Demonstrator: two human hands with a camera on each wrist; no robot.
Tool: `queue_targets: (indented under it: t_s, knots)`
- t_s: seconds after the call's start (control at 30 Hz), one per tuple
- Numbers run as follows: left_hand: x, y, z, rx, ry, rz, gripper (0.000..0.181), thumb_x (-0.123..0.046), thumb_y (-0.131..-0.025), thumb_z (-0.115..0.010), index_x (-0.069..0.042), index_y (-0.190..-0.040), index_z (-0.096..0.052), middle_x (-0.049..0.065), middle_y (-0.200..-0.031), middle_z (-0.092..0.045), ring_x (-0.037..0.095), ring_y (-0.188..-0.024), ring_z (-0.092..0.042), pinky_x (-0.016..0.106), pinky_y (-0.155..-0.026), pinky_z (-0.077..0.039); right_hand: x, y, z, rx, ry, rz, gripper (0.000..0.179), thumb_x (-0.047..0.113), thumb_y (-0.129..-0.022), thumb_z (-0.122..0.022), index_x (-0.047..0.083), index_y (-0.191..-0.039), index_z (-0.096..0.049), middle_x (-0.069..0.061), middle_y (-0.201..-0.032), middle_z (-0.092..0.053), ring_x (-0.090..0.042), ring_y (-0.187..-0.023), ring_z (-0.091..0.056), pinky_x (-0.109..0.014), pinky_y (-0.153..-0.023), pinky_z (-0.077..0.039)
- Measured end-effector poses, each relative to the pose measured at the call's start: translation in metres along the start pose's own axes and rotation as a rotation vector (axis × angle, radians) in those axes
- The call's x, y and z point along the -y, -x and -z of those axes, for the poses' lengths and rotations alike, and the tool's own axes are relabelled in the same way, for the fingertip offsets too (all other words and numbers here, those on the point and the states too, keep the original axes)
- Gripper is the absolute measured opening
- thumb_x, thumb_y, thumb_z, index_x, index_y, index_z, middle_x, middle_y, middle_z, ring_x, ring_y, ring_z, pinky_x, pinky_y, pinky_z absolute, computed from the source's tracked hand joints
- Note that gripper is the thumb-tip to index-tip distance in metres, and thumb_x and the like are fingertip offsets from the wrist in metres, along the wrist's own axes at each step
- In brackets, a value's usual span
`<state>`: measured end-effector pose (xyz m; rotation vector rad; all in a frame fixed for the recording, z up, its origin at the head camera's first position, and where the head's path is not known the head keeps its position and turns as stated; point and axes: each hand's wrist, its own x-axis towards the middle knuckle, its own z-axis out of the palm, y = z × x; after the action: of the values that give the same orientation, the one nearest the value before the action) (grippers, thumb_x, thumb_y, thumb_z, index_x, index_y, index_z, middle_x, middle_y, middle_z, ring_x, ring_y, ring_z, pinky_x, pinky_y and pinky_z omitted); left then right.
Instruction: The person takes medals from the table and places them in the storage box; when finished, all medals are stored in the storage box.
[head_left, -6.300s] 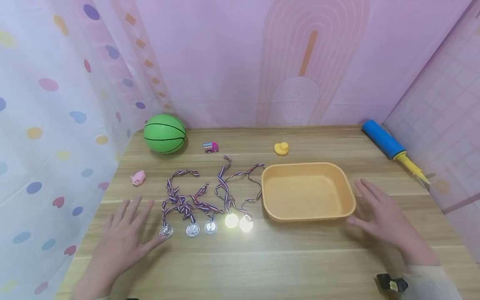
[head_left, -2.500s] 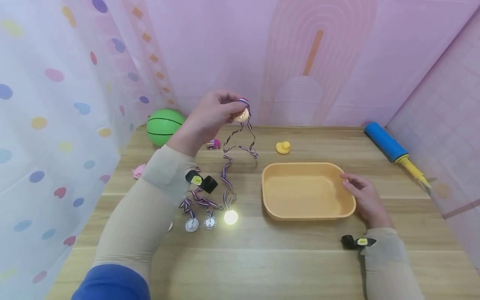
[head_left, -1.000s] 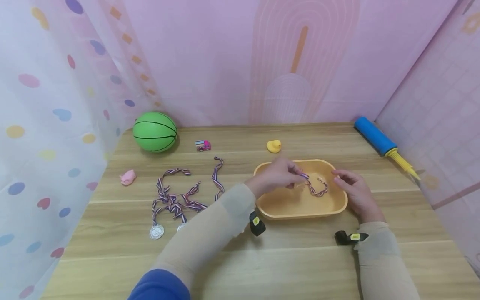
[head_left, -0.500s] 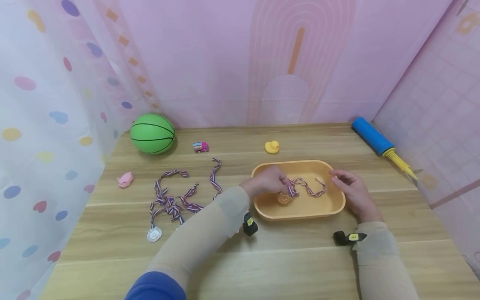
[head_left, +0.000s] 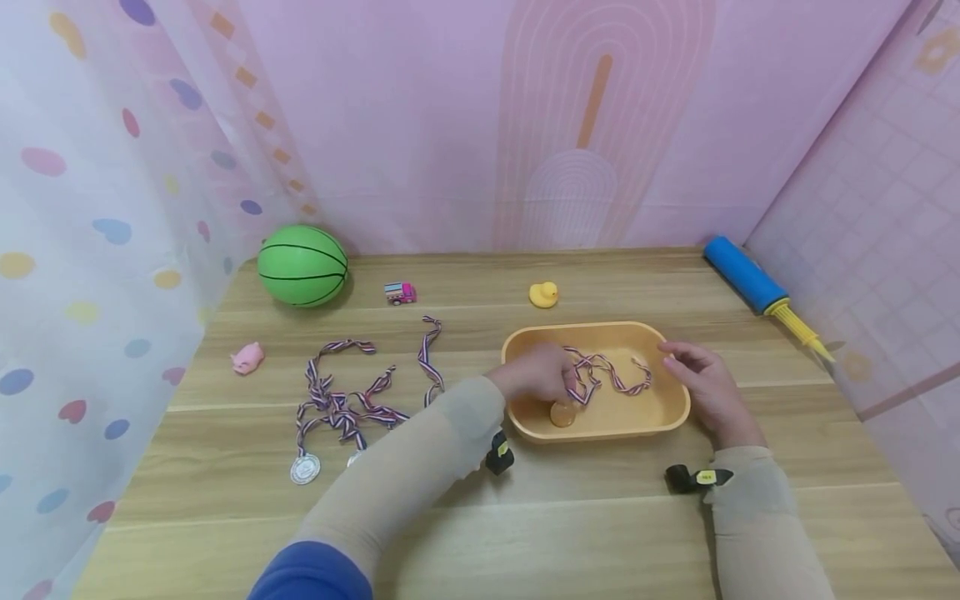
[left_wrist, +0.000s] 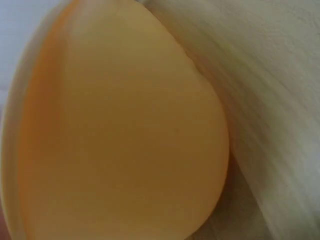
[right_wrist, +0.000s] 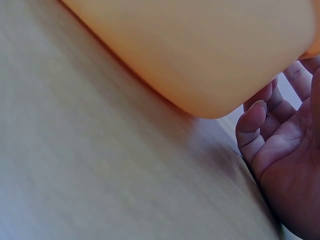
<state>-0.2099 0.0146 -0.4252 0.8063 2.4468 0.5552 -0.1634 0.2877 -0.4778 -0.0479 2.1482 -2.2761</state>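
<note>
In the head view, my left hand (head_left: 542, 372) reaches down into a yellow-orange plastic basin (head_left: 596, 433). Its fingers curl at the ribbon end of a gold-coloured medal (head_left: 562, 414), low near the basin's front left. The medal's striped ribbon (head_left: 628, 385) trails across the basin floor to the right. My right hand (head_left: 708, 387) holds the basin's right rim; in the right wrist view its lower fingers (right_wrist: 251, 117) are bent beside the outer wall. The left wrist view shows basin wall (left_wrist: 125, 125) and not my hand. Silver medals (head_left: 305, 469) with tangled ribbons lie left, partly behind my left sleeve.
Along the back stand a green ball (head_left: 303, 265), a toy truck (head_left: 400, 292) and a yellow rubber duck (head_left: 543, 294). A pink toy pig (head_left: 247, 358) is at left. At the right edge lies a blue and yellow hand pump (head_left: 750, 279). Curtains border the table.
My left hand took a gold medal from the table, lifted it and brought it into the basin, lowering it toward the front left. My right hand moved onto the basin's rim and stays there.
</note>
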Motion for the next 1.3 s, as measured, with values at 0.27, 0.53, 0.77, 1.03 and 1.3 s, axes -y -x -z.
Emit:
queue_targets:
  t_s: [0.27,0.53,0.77,1.03,1.3]
  knots:
    - [-0.002,0.002,0.003,0.002,-0.09,-0.027,0.016,-0.009,-0.074,-0.079,-0.015,-0.067,-0.067,-0.008,-0.069,-0.061,0.009,-0.069,-0.055,0.018,-0.062,-0.044,0.0,0.0,-0.001,0.002,-0.008,0.003,0.019,0.007,-0.093,-0.062,0.018,-0.106,-0.072,0.009,-0.107,-0.061,-0.01,-0.102,-0.048,-0.014,-0.084,-0.046]
    - [-0.002,-0.002,-0.004,0.0,-0.122,-0.077,0.017,-0.014,-0.073,-0.081,-0.018,-0.067,-0.066,-0.009,-0.071,-0.06,0.009,-0.073,-0.053,0.019,-0.065,-0.042,-0.001,0.0,0.0,0.001,-0.005,0.007,0.02,0.007,-0.093,-0.062,0.018,-0.107,-0.072,0.009,-0.108,-0.06,-0.009,-0.103,-0.048,-0.014,-0.084,-0.046]
    - [-0.003,-0.004,-0.012,-0.022,-0.074,-0.076,0.019,-0.015,-0.071,-0.083,-0.016,-0.065,-0.066,-0.009,-0.069,-0.06,0.009,-0.073,-0.052,0.018,-0.066,-0.04,-0.001,0.0,0.001,0.0,-0.007,0.003,0.02,0.007,-0.093,-0.062,0.017,-0.108,-0.072,0.008,-0.109,-0.059,-0.01,-0.104,-0.047,-0.014,-0.085,-0.047]
    - [-0.005,-0.001,-0.008,0.033,-0.035,-0.069,0.02,-0.013,-0.072,-0.084,-0.016,-0.072,-0.063,-0.006,-0.074,-0.06,0.011,-0.073,-0.053,0.019,-0.062,-0.042,-0.001,0.001,0.002,-0.006,0.007,0.001,0.02,0.007,-0.094,-0.062,0.016,-0.108,-0.071,0.008,-0.109,-0.06,-0.009,-0.104,-0.048,-0.014,-0.083,-0.047]
    - [-0.006,0.012,0.01,0.006,-0.026,-0.119,0.018,-0.002,-0.072,-0.077,-0.011,-0.081,-0.066,-0.005,-0.08,-0.06,0.011,-0.076,-0.055,0.019,-0.065,-0.045,-0.002,0.0,0.0,-0.002,0.0,0.023,0.021,0.004,-0.093,-0.061,0.017,-0.106,-0.072,0.008,-0.105,-0.06,-0.008,-0.099,-0.048,-0.014,-0.082,-0.046]
